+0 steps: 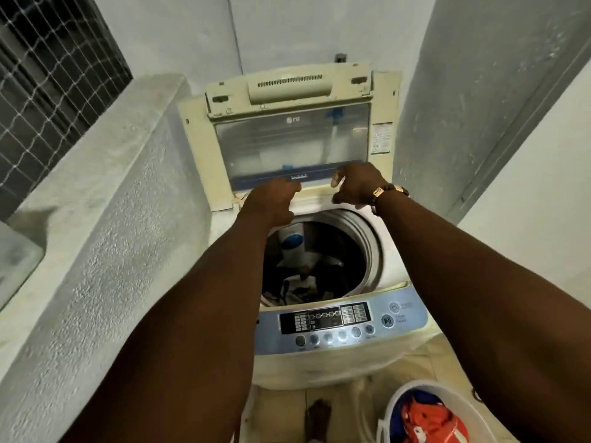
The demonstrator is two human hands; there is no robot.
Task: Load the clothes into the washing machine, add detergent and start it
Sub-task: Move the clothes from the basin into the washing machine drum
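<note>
Cream washing machine (pixel 319 362), blue panel (pixel 339 321)

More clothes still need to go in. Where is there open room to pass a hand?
Open: the drum mouth, between the raised lid and control panel. Crowded: the drum bottom holds clothes; both hands, left hand and right hand, crowd the lid edge.

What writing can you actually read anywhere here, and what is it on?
"LG", seen mirrored: on the raised lid.
Sticker beside the lid: too small to read.
Control panel labels and buttons: blurred, unreadable.
Print on the lid's lower edge: unreadable.
</note>
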